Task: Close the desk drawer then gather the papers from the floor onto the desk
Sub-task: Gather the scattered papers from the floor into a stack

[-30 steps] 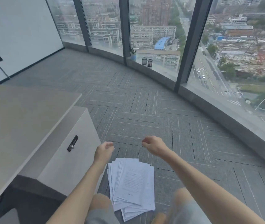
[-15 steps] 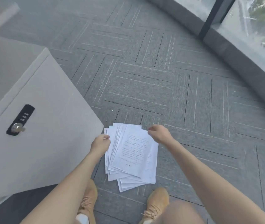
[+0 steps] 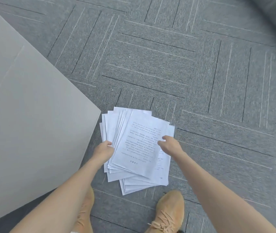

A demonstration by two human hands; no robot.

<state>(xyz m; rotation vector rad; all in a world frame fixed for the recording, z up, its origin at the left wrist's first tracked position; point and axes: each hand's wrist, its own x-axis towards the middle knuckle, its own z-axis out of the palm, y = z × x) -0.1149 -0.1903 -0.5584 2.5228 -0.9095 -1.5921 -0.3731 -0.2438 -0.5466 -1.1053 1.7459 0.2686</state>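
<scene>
Item: papers, a loose fanned stack of thin white sheets, rectangular, corners splayed out of line, the top sheet printed with rows of small dark text too blurred for me to read. They lie flat on the floor, just beside the lower corner of the desk cabinet.

Item: floor, grey carpet tiles with a short speckled pile, laid in alternating directions, marked by thin pale and dark stripes.

Item: desk cabinet, smooth matt grey panel, flat-faced, sharp straight edges; it runs out of view at the left and I see no drawer front or handle from here.

Item: left hand, arm bare and reaching down, fingers curled at the left edge of the stack; whether they pinch the sheets or only touch them I cannot tell.

Item: right hand, arm bare and extended, fingers loosely spread, tips resting on or just over the top sheet near its right side; no grip is evident.

Item: tan laced shoes, suede-like, the left one mostly hidden behind the left forearm.
</scene>
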